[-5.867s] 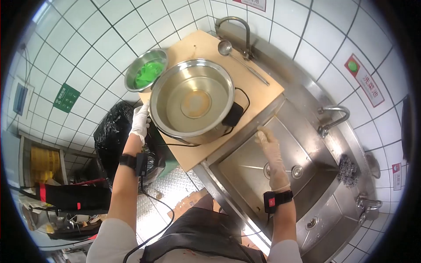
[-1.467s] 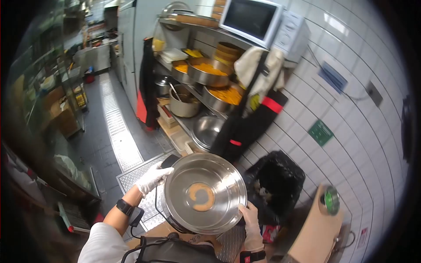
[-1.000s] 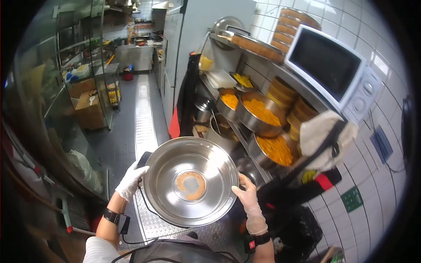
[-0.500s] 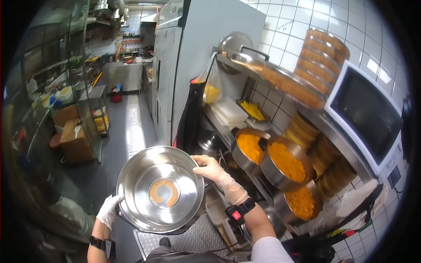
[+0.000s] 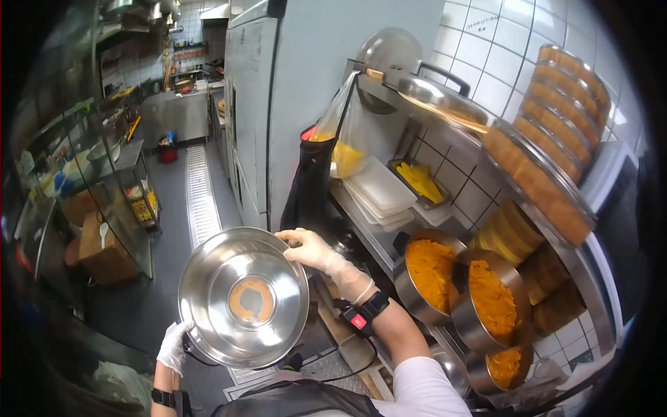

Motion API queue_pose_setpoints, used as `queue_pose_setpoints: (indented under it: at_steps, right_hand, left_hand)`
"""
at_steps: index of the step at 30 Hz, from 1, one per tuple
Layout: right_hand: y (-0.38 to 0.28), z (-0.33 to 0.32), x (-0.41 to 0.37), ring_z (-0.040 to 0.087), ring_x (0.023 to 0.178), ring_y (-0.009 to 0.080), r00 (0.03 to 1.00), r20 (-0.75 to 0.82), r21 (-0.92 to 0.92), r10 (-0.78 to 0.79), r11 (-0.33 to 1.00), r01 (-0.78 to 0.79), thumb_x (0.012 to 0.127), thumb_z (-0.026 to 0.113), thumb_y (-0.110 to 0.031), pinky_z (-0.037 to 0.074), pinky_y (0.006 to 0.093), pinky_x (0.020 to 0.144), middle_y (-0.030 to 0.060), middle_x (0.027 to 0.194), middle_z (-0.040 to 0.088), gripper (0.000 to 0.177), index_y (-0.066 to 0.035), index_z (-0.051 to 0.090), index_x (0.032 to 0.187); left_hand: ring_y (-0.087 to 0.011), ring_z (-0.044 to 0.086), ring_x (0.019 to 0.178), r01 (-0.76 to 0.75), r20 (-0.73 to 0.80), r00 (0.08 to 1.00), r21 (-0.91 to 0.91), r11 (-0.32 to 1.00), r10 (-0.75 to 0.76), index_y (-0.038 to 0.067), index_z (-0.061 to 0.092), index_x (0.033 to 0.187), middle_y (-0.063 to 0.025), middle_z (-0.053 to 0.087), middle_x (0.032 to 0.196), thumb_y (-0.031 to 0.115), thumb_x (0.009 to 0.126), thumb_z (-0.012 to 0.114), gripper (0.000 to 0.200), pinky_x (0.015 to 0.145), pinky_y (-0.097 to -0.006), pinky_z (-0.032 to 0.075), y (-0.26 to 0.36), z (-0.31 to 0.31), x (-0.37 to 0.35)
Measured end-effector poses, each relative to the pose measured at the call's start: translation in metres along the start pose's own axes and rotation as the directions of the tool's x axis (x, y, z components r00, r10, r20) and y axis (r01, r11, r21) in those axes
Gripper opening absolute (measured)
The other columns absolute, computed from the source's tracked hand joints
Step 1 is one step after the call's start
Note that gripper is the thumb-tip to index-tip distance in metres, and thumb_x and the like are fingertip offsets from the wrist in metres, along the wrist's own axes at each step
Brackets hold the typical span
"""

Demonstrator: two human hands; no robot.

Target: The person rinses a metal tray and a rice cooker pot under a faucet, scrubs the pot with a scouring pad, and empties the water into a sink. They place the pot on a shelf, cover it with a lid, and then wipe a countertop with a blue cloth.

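A large shiny steel pot is held out in front of my body, tilted so that its inside faces me. Its bare bottom shows a brownish, round patch that may be a reflection. My gloved left hand grips the pot at its lower left, near a dark handle. On the upper right rim, my gloved right hand has its fingers and thumb closed over the edge. Both wrists carry dark bands with small devices.
To the right, several steel pots with orange shredded food stand on a shelf. White trays and stacked bamboo-coloured steamers are beyond. A tall grey cabinet stands ahead. A floor drain grate runs down the aisle beside a glass partition.
The view has turned right and closer to the shelf. The pot stays in both hands and sits slightly further left in view, with both hands still at its rim and side.
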State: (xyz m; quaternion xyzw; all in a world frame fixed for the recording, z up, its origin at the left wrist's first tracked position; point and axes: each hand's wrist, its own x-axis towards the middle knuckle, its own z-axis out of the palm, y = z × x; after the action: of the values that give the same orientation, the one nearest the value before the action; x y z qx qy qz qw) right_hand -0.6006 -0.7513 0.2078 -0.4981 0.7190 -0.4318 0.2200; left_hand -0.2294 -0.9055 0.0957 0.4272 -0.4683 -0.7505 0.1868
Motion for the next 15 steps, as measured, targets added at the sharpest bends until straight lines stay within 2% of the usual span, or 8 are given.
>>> queue_pose_setpoints:
  at_steps: [1,2,3,4,5,8,12,15]
  right_hand:
    - [0.013,-0.002,0.016,0.063,0.085,0.0202,0.998,0.042,0.134,0.039,0.990,-0.045,0.072,0.061,-0.014,0.049,0.0285,0.079,0.0095,0.093,0.059,0.047,-0.009,0.063,0.119]
    - [0.027,0.000,0.024,0.063,0.085,0.0204,0.992,0.090,0.270,0.084,0.957,-0.106,0.073,0.061,-0.015,0.050,0.0285,0.079,0.0097,0.096,0.059,0.047,-0.009,0.062,0.119]
    - [0.042,0.002,0.031,0.063,0.085,0.0204,0.991,0.087,0.292,0.100,0.949,-0.121,0.073,0.061,-0.015,0.050,0.0285,0.079,0.0097,0.096,0.059,0.047,-0.009,0.062,0.119]
    - [0.044,-0.003,0.040,0.063,0.086,0.0200,0.998,0.010,0.177,0.061,0.982,-0.062,0.073,0.061,-0.015,0.050,0.0282,0.078,0.0098,0.098,0.059,0.046,-0.009,0.062,0.119]
    - [0.043,-0.006,0.044,0.063,0.086,0.0196,0.998,-0.057,0.056,0.022,0.998,-0.019,0.074,0.060,-0.015,0.051,0.0279,0.077,0.0098,0.100,0.059,0.046,-0.009,0.062,0.119]
    - [0.043,-0.030,0.056,0.064,0.091,0.0209,0.990,-0.020,0.104,0.137,0.985,-0.134,0.073,0.061,-0.016,0.051,0.0301,0.080,0.0109,0.104,0.061,0.046,-0.010,0.063,0.119]
    - [0.073,-0.076,0.065,0.062,0.098,0.0242,0.974,-0.207,-0.103,0.093,0.988,-0.116,0.071,0.066,-0.022,0.049,0.0326,0.086,0.0135,0.102,0.061,0.043,-0.013,0.067,0.113]
    - [0.053,-0.119,0.050,0.061,0.099,0.0246,0.912,-0.369,-0.125,0.178,0.963,-0.239,0.072,0.067,-0.025,0.048,0.0320,0.088,0.0134,0.104,0.062,0.044,-0.010,0.066,0.112]
  left_hand:
    - [-0.0096,0.053,0.045,-0.019,-0.090,0.996,0.010,1.000,0.020,0.009,0.061,0.085,-0.0001,0.059,0.063,0.018,0.079,0.065,0.012,0.037,-0.0215,0.039,0.005,0.004,0.010]
    - [-0.0096,0.053,0.045,-0.002,-0.097,0.995,0.038,0.999,0.006,0.009,0.061,0.085,-0.0001,0.059,0.063,0.018,0.079,0.065,0.012,0.037,-0.0215,0.039,0.009,0.006,0.017]
    - [-0.0099,0.053,0.045,-0.042,-0.110,0.993,0.003,0.999,0.042,0.009,0.061,0.086,0.0002,0.059,0.063,0.017,0.079,0.065,0.012,0.036,-0.0215,0.039,0.013,0.011,0.025]
    - [-0.0101,0.053,0.045,-0.088,-0.120,0.989,-0.039,0.995,0.083,0.009,0.061,0.086,0.0005,0.058,0.063,0.017,0.079,0.065,0.012,0.036,-0.0214,0.039,0.018,0.018,0.037]
    - [-0.0110,0.053,0.045,-0.059,-0.052,0.997,-0.048,0.997,0.056,0.009,0.061,0.086,-0.0003,0.059,0.064,0.016,0.079,0.065,0.012,0.036,-0.0216,0.038,0.023,0.016,0.048]
    - [-0.0116,0.053,0.045,0.004,-0.052,0.999,-0.028,1.000,-0.006,0.008,0.061,0.087,-0.0012,0.059,0.065,0.016,0.079,0.065,0.012,0.036,-0.0215,0.038,0.040,0.033,0.074]
    - [-0.0112,0.049,0.041,-0.013,0.107,0.994,0.022,1.000,0.010,0.007,0.059,0.095,-0.0019,0.058,0.068,0.015,0.079,0.064,0.019,0.033,-0.0211,0.036,0.064,0.078,0.115]
    - [-0.0078,0.047,0.041,-0.020,0.203,0.979,-0.015,1.000,0.022,0.005,0.056,0.107,-0.0013,0.058,0.069,0.013,0.080,0.063,0.030,0.034,-0.0191,0.033,0.093,0.134,0.127]
